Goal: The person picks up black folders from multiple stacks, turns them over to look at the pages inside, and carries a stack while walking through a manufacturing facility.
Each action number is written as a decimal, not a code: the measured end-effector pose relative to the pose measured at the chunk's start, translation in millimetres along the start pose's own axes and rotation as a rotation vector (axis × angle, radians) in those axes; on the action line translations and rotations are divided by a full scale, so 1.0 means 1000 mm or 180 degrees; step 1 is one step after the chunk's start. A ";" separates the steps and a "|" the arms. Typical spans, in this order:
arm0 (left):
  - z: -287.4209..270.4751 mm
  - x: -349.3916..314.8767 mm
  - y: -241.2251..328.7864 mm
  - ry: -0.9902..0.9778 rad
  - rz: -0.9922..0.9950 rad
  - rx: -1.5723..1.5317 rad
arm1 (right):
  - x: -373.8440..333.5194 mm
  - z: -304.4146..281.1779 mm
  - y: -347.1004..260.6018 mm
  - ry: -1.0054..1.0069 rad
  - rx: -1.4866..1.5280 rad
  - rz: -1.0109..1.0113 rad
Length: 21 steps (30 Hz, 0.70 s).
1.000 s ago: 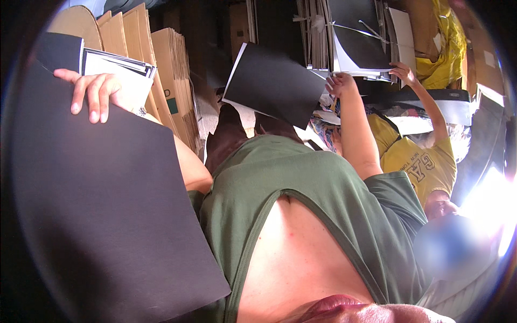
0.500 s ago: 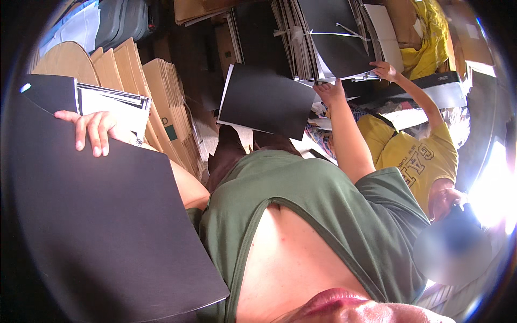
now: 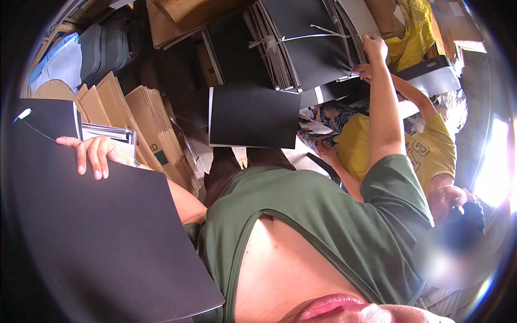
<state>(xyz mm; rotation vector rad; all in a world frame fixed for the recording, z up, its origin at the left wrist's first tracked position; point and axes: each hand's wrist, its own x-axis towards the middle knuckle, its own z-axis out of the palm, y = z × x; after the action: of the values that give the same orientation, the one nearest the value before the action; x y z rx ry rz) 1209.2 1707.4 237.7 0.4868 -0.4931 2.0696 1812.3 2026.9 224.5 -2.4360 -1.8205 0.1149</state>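
Observation:
Large black cardboard sheets (image 3: 107, 237) rest along my left arm. My left hand (image 3: 94, 155) is closed over their edge, with the fingers lying on the black face. A thin string with a small white tag (image 3: 23, 114) runs from near my fingertips. My right arm reaches up to a thick stack of black cardboard sheets (image 3: 307, 32) bound with white string (image 3: 312, 37). My right hand (image 3: 375, 48) is closed on the stack's right edge; its fingertips are partly hidden. Close below, a co-worker's hand (image 3: 363, 71) touches the same stack's corner. Another black sheet (image 3: 256, 118) lies below the stack.
Folded brown cardboard (image 3: 153, 124) leans at the left, near grey cases (image 3: 105, 54). A co-worker in a yellow shirt (image 3: 358, 137) is close on my right. Behind are a yellow plastic bag (image 3: 414, 27) and a black and silver box-like device (image 3: 431, 78).
My right hand has moved from the bound stack's lower corner up and right to its side edge. The view has shifted slightly. My left hand keeps its hold.

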 end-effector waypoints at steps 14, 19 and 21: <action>-0.042 0.005 -0.074 0.0023 -0.0208 -0.0347 | 0.107 0.098 0.081 -0.0248 -0.1425 -0.0695; -0.053 0.004 -0.089 0.0191 -0.0114 -0.0429 | 0.090 0.103 0.063 0.0319 -0.1063 -0.1124; -0.054 0.004 -0.088 0.0246 -0.0076 -0.0360 | 0.094 0.106 0.068 0.0224 -0.1094 -0.1268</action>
<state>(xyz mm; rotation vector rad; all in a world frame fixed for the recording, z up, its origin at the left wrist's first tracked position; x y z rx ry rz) 1275.0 1782.0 207.6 0.3432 -0.5523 2.0169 1891.1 2102.0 111.3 -2.1684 -2.4137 -0.3352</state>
